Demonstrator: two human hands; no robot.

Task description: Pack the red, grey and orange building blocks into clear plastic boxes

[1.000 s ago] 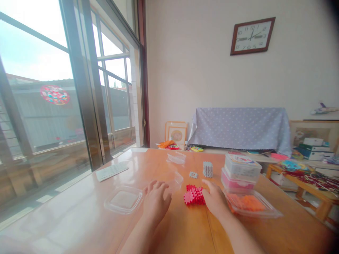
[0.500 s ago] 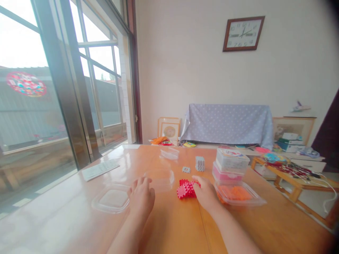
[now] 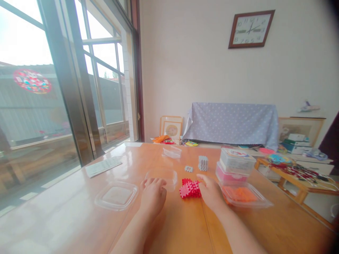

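Observation:
My left hand [image 3: 154,195] hovers over the table with its fingers loosely bent and apart, nothing in them. It is close to the near side of a clear plastic container [image 3: 173,178]; whether it touches is unclear. To its left lies a clear plastic lid [image 3: 116,196]. Red interlocking puzzle pieces [image 3: 189,189] lie in a small pile between my hands. My right hand [image 3: 211,192] is at the pile's right edge, fingers extended and partly hidden, with no piece visible in them. Behind stand a stack of grey interlocking pieces [image 3: 203,163] and one flat grey piece [image 3: 189,169].
On the right, a lidded tub of orange pieces [image 3: 242,195] sits beside stacked plastic boxes [image 3: 235,165]. Another clear container [image 3: 171,152] is at the back, and a paper sheet [image 3: 103,167] lies at the left. A low wooden table [image 3: 299,176] holds cords.
My left hand has moved right, away from the lid and nearer the red pieces. My right hand has drawn slightly right off the pile. The camera view has turned a little left.

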